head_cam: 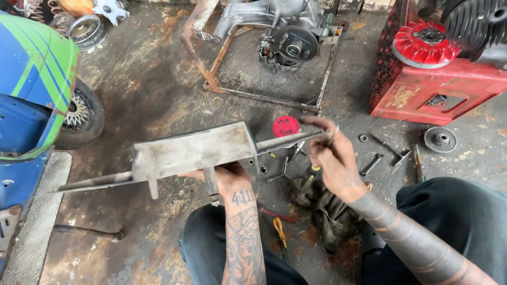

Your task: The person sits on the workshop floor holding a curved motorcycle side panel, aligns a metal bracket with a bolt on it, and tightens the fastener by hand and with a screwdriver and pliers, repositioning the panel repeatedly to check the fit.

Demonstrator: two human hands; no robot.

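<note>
Left hand [228,177] grips from below a long grey metal bracket [193,152], box-shaped mid-section with thin arms running out both ends, held level above the stained concrete floor [142,84]. Right hand [330,153] pinches a thin metal rod [333,135] at the bracket's right tip. Under the hands: dirty rag [322,208], wrenches [372,164], yellow-handled screwdriver [279,229]. Red round lid [285,126] just behind the bracket. Engine on rusty frame [288,45] near the far edge, red crate [433,87] at right, blue-green scooter body [31,84] at left.

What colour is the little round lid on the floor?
Red, with dark handwriting on the round lid; the head view shows it.
</note>
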